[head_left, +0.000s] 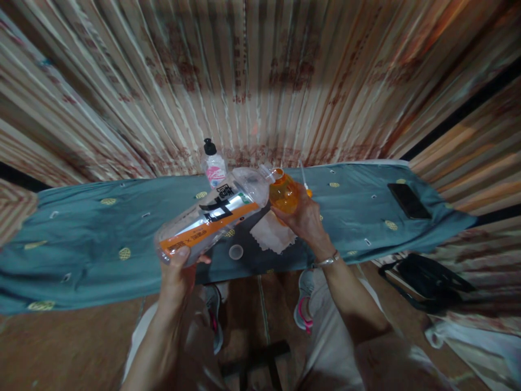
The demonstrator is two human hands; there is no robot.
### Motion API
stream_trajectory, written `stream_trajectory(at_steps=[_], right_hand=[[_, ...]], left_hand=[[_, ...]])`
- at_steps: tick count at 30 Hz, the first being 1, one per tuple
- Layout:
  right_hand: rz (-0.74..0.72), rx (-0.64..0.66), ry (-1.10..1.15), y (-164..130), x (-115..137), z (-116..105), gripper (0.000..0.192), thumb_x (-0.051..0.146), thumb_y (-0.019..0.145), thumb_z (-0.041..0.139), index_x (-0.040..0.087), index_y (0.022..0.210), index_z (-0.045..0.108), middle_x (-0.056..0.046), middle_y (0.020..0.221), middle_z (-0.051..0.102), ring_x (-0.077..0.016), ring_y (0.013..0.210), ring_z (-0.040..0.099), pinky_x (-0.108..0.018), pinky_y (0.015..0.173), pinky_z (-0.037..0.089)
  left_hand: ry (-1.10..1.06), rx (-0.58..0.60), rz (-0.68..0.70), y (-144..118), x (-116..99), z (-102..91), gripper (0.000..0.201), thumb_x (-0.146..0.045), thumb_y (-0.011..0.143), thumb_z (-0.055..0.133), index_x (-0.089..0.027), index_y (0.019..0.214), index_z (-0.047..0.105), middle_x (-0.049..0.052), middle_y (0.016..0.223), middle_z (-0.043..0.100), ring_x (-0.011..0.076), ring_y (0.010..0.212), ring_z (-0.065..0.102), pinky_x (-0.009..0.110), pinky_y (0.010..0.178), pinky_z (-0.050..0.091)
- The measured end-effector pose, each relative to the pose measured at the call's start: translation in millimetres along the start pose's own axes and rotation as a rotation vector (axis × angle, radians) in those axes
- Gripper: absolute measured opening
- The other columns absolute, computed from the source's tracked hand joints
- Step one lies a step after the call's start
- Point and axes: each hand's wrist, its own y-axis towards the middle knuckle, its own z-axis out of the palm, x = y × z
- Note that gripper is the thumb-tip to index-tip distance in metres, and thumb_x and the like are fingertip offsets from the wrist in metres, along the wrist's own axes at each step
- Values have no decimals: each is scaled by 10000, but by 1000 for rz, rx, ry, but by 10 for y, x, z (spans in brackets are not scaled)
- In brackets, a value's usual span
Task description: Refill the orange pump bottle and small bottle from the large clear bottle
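Note:
My left hand [181, 271] is wrapped round the lower end of a large clear plastic bottle [215, 214] with an orange and silver label. That bottle lies tilted in the air, its mouth at the opening of a small orange bottle [284, 191]; whether the two rims touch, I cannot tell. Around the orange bottle, my right hand [303, 217] is closed, a bracelet on its wrist. A round, whitish cap [236, 252] lies on the cloth below the large bottle. Beneath the orange bottle is a pale cloth [273, 232] with a scalloped edge.
A bottle with a black top and pink label [214, 168] stands at the back. Behind my right hand is a thin white tube with an orange part [308, 191]. A dark phone [408, 201] lies on the green tablecloth [93, 233]. A black bag [427, 282] is at lower right.

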Motion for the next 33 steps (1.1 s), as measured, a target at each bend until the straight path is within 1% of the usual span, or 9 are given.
stream_trajectory(at_steps=[5, 8, 12, 15, 17, 22, 25, 30, 33], right_hand=[[-2, -13, -4, -10, 3, 20, 723, 505, 824, 765, 137, 1405, 540, -211, 1166, 784, -354, 1048, 778, -506, 892, 659], [-5, -29, -25, -21, 9, 42, 743, 522, 830, 754, 138, 1422, 522, -218, 1197, 774, -368, 1069, 772, -528, 891, 656], [-19, -61, -47, -46, 14, 77, 754, 534, 845, 747, 112, 1424, 511, -257, 1254, 744, -384, 1078, 767, -548, 892, 652], [-42, -89, -73, -72, 18, 107, 768, 555, 856, 738, 89, 1420, 503, -275, 1269, 731, -387, 1107, 758, -543, 905, 649], [-60, -108, -99, -88, 23, 123, 762, 563, 870, 731, 84, 1415, 499, -278, 1266, 730, -384, 1119, 753, -540, 914, 645], [-105, -117, -135, -110, 33, 145, 761, 602, 901, 721, 102, 1417, 471, -256, 1259, 733, -370, 1119, 747, -547, 913, 643], [-119, -127, -123, -115, 33, 150, 778, 638, 914, 701, 108, 1428, 455, -242, 1238, 735, -366, 1111, 746, -546, 905, 647], [-164, -153, -88, -129, 30, 162, 787, 667, 959, 617, 135, 1493, 391, -229, 1287, 706, -360, 1175, 724, -561, 949, 641], [-173, -164, -84, -137, 32, 171, 786, 664, 977, 583, 149, 1522, 346, -221, 1304, 697, -354, 1185, 724, -557, 938, 651]], left_hand=[[-40, -21, -24, -15, 2, 19, 458, -438, 596, 886, -186, 956, 755, 44, 858, 756, 174, 627, 678, 206, 399, 510], [-44, -50, -32, -24, 10, 27, 489, -444, 585, 895, -184, 973, 751, 44, 877, 757, 175, 632, 679, 205, 397, 506], [-37, -36, -30, -33, 22, 22, 502, -454, 618, 893, -194, 1023, 749, 62, 913, 756, 192, 679, 690, 214, 413, 505], [-46, -39, -17, -33, 17, 13, 459, -447, 625, 902, -202, 983, 752, 59, 892, 758, 186, 655, 674, 219, 408, 504], [-45, -43, -16, -28, 3, 7, 447, -456, 609, 907, -199, 943, 759, 51, 843, 758, 183, 627, 670, 214, 390, 500], [-22, -61, -42, -12, -41, -2, 440, -479, 556, 907, -192, 860, 768, 29, 796, 770, 188, 592, 691, 213, 364, 511], [-31, -62, -44, -4, -46, -10, 465, -475, 544, 912, -185, 880, 772, 32, 796, 776, 197, 583, 696, 223, 352, 508], [-18, -43, -39, -2, -35, -35, 462, -445, 581, 892, -163, 928, 774, 54, 802, 769, 196, 578, 686, 225, 360, 502], [-11, -47, -37, -3, -31, -47, 486, -445, 591, 889, -165, 969, 767, 60, 844, 769, 205, 616, 696, 229, 369, 500]])
